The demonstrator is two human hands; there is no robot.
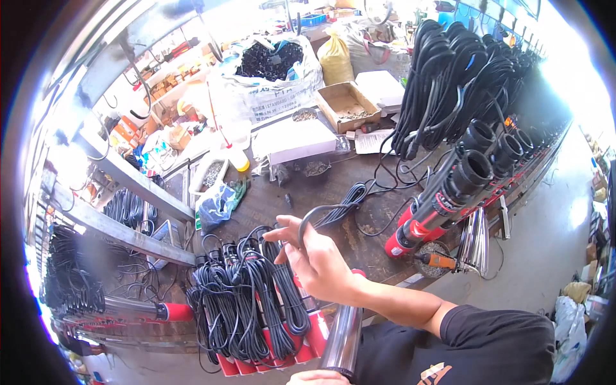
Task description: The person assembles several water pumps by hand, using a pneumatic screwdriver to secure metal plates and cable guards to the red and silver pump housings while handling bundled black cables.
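At the dark workbench [266, 199], a row of red units [269, 317] wrapped in black coils [247, 285] sits by the near edge, left of a shiny tube [343, 337] slanting before the person's shirt [404, 350]. Left hand [317, 378], partly cut off, at the tube's collared end, cannot tell how tightly closed; right hand [314, 263] holding dark cable [303, 226] among loosely bent fingers, its bundle [346, 204] on the bench beyond
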